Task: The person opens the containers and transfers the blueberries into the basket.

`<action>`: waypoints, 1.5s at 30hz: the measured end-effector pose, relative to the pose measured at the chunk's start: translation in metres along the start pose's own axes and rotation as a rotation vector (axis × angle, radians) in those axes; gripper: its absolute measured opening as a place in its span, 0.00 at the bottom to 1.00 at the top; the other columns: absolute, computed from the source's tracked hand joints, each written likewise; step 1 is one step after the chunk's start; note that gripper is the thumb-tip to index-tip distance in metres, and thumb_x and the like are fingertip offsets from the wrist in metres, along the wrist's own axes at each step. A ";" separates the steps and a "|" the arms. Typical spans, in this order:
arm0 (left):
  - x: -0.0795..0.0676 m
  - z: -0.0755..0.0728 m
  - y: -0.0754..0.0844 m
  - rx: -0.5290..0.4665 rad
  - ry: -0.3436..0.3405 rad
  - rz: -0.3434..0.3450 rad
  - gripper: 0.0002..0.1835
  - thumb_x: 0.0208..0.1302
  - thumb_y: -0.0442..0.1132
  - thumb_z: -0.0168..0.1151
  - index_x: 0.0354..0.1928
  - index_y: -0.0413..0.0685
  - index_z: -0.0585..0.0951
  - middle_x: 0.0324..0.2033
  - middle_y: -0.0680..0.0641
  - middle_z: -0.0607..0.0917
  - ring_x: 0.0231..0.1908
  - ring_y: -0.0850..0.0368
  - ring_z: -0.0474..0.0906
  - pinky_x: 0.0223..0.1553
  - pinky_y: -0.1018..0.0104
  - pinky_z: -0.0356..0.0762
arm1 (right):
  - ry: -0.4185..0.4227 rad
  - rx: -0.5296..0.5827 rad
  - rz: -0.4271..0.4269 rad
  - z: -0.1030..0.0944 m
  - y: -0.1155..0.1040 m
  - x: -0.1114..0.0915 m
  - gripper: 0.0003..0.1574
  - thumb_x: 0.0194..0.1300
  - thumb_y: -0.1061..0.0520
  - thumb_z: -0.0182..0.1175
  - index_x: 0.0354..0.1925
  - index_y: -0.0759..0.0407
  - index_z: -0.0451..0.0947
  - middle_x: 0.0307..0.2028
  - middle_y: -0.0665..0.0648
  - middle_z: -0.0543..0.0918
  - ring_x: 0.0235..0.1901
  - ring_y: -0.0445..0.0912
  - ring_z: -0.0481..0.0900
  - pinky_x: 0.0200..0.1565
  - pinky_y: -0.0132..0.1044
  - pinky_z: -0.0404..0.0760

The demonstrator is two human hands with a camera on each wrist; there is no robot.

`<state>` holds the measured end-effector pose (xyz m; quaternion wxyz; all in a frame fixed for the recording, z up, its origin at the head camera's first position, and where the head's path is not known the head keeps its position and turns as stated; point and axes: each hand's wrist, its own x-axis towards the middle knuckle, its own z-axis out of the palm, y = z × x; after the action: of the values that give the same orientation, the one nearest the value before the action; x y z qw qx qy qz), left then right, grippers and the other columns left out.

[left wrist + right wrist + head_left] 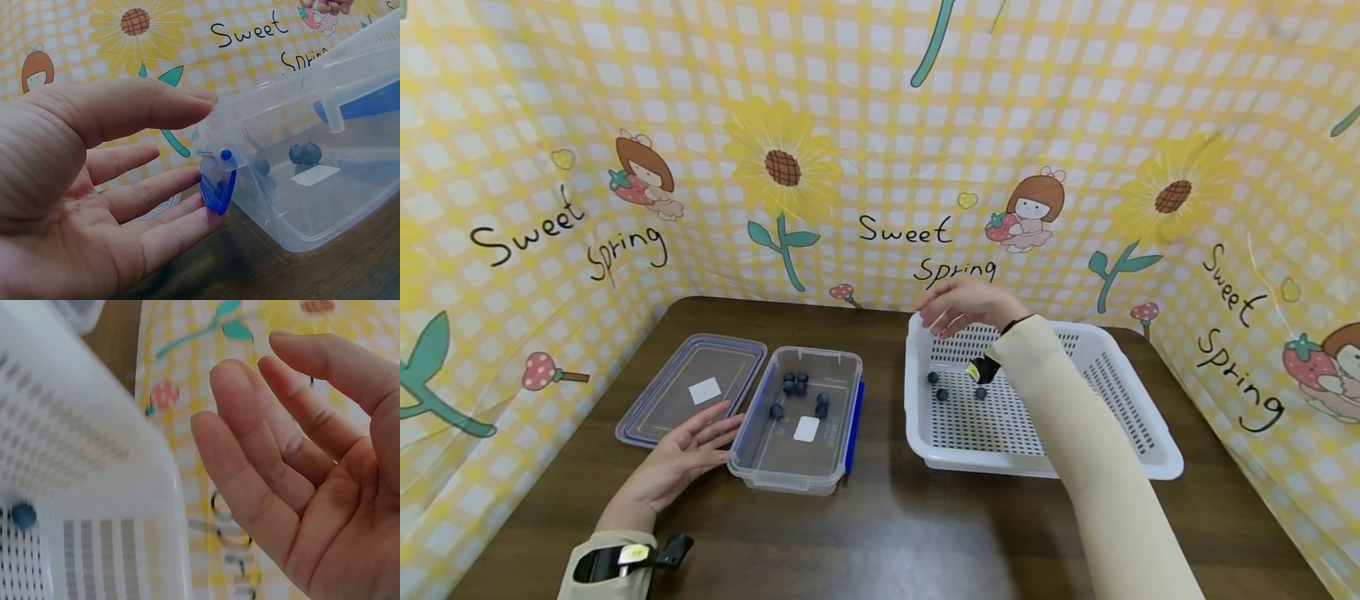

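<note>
My left hand (681,458) rests at the left side of a clear plastic box (760,468), fingers fairly straight. In the left wrist view its thumb lies at the rim and its fingertips touch a blue side latch (217,187). Several blueberries (777,412) lie inside the box around a white label (807,429). Over the far left corner of a white perforated basket (917,425) my right hand (966,304) hovers with loosely bent fingers; the right wrist view shows nothing in it. Three blueberries (942,395) sit on the basket's floor.
Left of the box lies its clear lid (662,408) with a blue seal and a white label. All stand on a dark wooden table (880,533). A yellow checked cloth (880,125) hangs behind and on both sides.
</note>
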<state>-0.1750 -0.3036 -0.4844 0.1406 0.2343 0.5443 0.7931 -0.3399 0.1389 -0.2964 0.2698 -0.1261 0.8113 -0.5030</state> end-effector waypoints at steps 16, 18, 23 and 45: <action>0.001 0.000 0.000 0.005 0.007 -0.005 0.36 0.67 0.16 0.49 0.69 0.60 0.70 0.62 0.53 0.78 0.61 0.61 0.74 0.55 0.66 0.77 | -0.138 -0.055 -0.067 0.074 -0.037 0.037 0.16 0.66 0.63 0.64 0.51 0.67 0.80 0.37 0.61 0.87 0.31 0.49 0.86 0.41 0.46 0.86; 0.001 0.000 0.000 0.001 0.004 -0.004 0.36 0.67 0.16 0.49 0.69 0.60 0.70 0.62 0.53 0.78 0.62 0.61 0.74 0.55 0.66 0.76 | -0.147 -0.059 -0.066 0.082 -0.037 0.041 0.18 0.66 0.63 0.64 0.53 0.69 0.79 0.37 0.61 0.87 0.32 0.50 0.86 0.41 0.46 0.85; 0.001 0.000 -0.001 -0.005 -0.003 -0.004 0.36 0.67 0.16 0.49 0.70 0.58 0.69 0.62 0.52 0.78 0.62 0.61 0.73 0.55 0.66 0.76 | -0.167 -0.067 -0.070 0.103 -0.032 0.050 0.19 0.66 0.64 0.64 0.53 0.72 0.78 0.35 0.62 0.87 0.37 0.56 0.86 0.44 0.47 0.85; 0.002 -0.001 0.001 0.007 0.011 -0.010 0.36 0.67 0.17 0.49 0.73 0.53 0.66 0.62 0.53 0.78 0.62 0.60 0.74 0.55 0.65 0.77 | -0.141 -0.324 0.026 0.184 0.000 0.079 0.01 0.61 0.65 0.66 0.33 0.64 0.84 0.27 0.57 0.84 0.37 0.57 0.86 0.42 0.48 0.85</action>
<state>-0.1766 -0.3037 -0.4834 0.1409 0.2278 0.5492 0.7916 -0.3013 -0.0366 -0.3847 0.3083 -0.1925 0.8625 -0.3520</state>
